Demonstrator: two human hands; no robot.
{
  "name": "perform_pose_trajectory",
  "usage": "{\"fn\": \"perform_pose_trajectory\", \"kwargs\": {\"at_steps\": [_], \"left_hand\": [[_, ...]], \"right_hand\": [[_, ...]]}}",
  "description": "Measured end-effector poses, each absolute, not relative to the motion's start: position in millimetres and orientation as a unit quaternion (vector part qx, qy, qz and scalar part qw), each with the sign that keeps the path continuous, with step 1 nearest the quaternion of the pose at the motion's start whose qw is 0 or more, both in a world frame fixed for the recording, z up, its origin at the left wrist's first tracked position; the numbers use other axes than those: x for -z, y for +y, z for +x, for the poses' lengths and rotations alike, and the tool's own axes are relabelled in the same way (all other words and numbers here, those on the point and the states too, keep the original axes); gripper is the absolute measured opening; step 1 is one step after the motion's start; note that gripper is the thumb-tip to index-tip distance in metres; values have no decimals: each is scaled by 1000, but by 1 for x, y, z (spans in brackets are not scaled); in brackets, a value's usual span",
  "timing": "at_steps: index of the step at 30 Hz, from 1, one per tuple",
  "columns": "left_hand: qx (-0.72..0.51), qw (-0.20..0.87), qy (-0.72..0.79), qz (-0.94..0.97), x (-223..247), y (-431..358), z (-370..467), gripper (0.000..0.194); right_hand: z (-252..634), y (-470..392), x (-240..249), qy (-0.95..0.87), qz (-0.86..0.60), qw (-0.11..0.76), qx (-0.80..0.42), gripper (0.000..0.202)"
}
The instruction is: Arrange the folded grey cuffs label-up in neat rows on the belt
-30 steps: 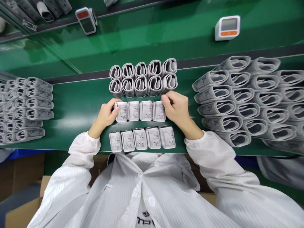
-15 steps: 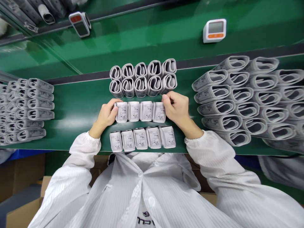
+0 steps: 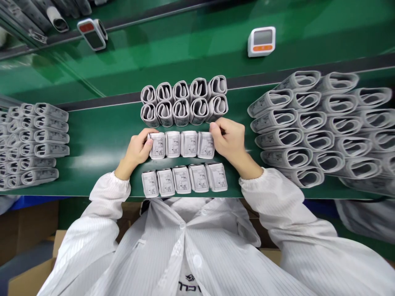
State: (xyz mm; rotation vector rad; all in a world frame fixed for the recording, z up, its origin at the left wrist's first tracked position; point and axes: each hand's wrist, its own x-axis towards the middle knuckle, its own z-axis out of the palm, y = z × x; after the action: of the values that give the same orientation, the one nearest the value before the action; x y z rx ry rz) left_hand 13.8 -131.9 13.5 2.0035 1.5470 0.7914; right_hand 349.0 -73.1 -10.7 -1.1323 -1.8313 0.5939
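Starting at far left, on the green surface, with the left stack of coiled printed rolls, piled in layers well apart from the centre; impossible to tell whether finished or waiting. Moving right to the left hand, closed on the leftmost roll of the middle row, with thumb over the printed face and fingers partly hidden behind. Into the centre now, counting four in that middle row, side by side with printed faces showing. Just beyond, at the rear block, counting ten, in two rows of five with coil ends on show; looking settled, going by such even ranks. Nearer the edge, at the front row, counting five, lined up neatly, untouched, probably done too. As for those four, apparently at the squaring-up stage, and one short of the neighbouring fives. On to the right hand, curled tight on the rightmost roll, with fingertips partly hidden. Ending at far right with the right stack, piled high with open coils showing, seemingly part of what remains.
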Motion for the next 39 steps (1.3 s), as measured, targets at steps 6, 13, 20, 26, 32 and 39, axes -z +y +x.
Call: {"fn": "perform_pose_trajectory", "kwargs": {"at_steps": [6,13,20,26,32,39], "left_hand": [[-300,241,560,734,-13,-132,14,74],[-291,244,570,728,-17,-131,16,78],[-290,238,572,729,-17,-131,15,77],[-292,234,571,731,-16,-131,15,75],[-294,230,574,729,-14,-131,13,76],[-295,231,571,730,-14,-131,12,74]], "right_hand": [[349,-73,10,-737,-459,434,-241,49],[348,-73,10,-736,-459,438,-237,51],[347,-73,9,-735,-457,441,-240,47],[347,-72,6,-735,-455,440,-244,47],[347,-72,4,-735,-456,436,-248,50],[347,-72,6,-735,-450,442,-249,50]]}}
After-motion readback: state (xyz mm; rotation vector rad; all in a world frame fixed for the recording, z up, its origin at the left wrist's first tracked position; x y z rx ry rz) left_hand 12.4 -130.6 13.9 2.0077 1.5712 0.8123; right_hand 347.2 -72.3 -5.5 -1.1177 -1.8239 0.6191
